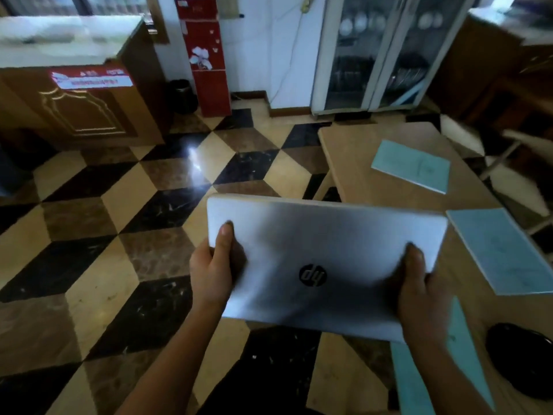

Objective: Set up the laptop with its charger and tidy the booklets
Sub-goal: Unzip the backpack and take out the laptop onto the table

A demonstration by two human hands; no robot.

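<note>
Nearest the camera, at the lower right, a dark rounded object [520,360] lies on the light wooden table [353,151]; what it is cannot be told. Beside it, a pale blue booklet [419,381] lies partly under the right forearm. Above the table's near left edge, a closed silver laptop with a round black logo on its lid [326,259] is held off the surface, lid up and tilted. The left hand [214,269] grips its left edge, thumb on the lid and fingers out of sight beneath. The right hand [419,295] grips its right side the same way, thumb on top. Both forearms reach forward from the bottom of the view. Right of the laptop, a second pale blue booklet [502,253] lies flat; a third [413,166] lies further back. Beyond the table, a glass-fronted cabinet [377,52] holds plates and dark items, blurred.
</note>
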